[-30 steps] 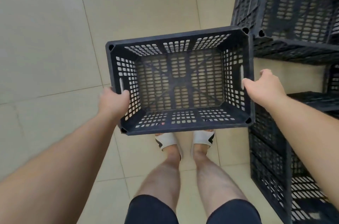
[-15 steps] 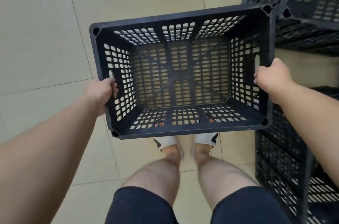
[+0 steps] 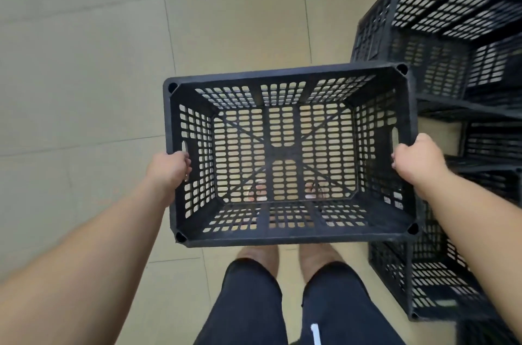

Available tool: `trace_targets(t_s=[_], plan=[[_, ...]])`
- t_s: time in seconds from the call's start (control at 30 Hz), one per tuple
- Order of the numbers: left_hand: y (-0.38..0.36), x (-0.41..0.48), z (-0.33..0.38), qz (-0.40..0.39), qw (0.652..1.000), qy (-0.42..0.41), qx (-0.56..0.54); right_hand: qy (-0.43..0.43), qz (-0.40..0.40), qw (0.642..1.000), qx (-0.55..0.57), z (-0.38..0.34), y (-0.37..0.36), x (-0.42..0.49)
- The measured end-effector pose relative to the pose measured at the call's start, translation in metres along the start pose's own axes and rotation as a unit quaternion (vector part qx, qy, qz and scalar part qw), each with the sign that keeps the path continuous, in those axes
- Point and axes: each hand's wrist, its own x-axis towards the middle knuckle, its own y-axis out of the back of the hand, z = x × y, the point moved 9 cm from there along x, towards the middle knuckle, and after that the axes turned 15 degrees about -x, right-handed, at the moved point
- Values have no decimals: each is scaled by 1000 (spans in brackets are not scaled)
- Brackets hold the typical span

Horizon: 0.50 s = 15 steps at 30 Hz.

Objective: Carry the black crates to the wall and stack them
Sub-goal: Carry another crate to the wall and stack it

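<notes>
Head view: black crate (image 3: 285, 152), empty, level, held over the feet (image 3: 258, 192), raised higher than a second ago, just left of the stacked crates (image 3: 440, 42). Left hand (image 3: 169, 172) and right hand (image 3: 415, 163) each grip a side handle slot. Lift done, carry starting.

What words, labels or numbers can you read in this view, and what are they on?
No text can be read anywhere in this view.
held crate: no label or lettering shows on its rim or walls.
crate at lower right: a pale patch on it, too blurred to tell whether it is a label.
shorts: a white mark that looks like a plain stripe, not letters.
</notes>
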Motion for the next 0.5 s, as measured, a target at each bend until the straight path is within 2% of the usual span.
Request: trace_targets(t_s=[0.33,0.5], plan=[[104,-169,45,-12,999,-30,-25,7,12,1000,-3,17,144,-163],[142,-222,44,-8,997,-39,-69,42,22,999,-2,15,185,-206]])
